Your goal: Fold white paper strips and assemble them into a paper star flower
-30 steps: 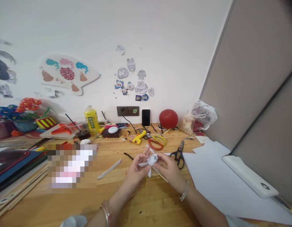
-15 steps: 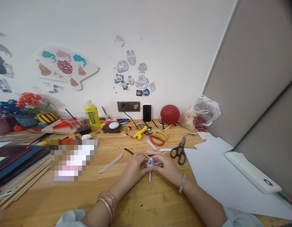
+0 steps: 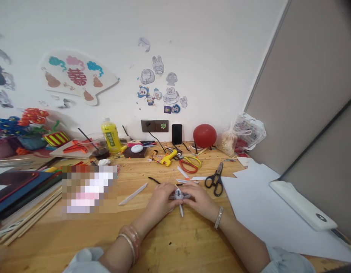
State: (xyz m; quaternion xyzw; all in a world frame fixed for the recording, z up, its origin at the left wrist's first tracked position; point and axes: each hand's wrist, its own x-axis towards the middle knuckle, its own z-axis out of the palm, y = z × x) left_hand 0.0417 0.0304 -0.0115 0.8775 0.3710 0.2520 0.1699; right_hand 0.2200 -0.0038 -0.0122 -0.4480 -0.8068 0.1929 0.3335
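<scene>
Between my two hands is a small folded paper piece (image 3: 179, 195), pale grey-white with a raised middle and narrow arms sticking out, one of them toward me. My left hand (image 3: 163, 199) grips its left side, fingers curled and thumb at the near edge. On the other side my right hand (image 3: 198, 199) holds it with the fingers over the top and the thumb close to the left one. Fingers partly cover the paper piece. Just beyond the hands lie white paper strips (image 3: 183, 172), and another strip (image 3: 133, 193) rests left of my left hand.
Black-handled scissors (image 3: 215, 179) lie right of my hands, beside large white paper sheets (image 3: 257, 204). Further back are a yellow glue gun (image 3: 168, 157), red-and-yellow-handled scissors (image 3: 189, 165) and a red balloon (image 3: 204, 135). Wooden sticks (image 3: 35, 216) and a yellow bottle (image 3: 110, 137) are at left.
The paper piece has turned and tilted slightly between my fingers, and its near arm now points a little more to the right. Both hands stay in nearly the same place.
</scene>
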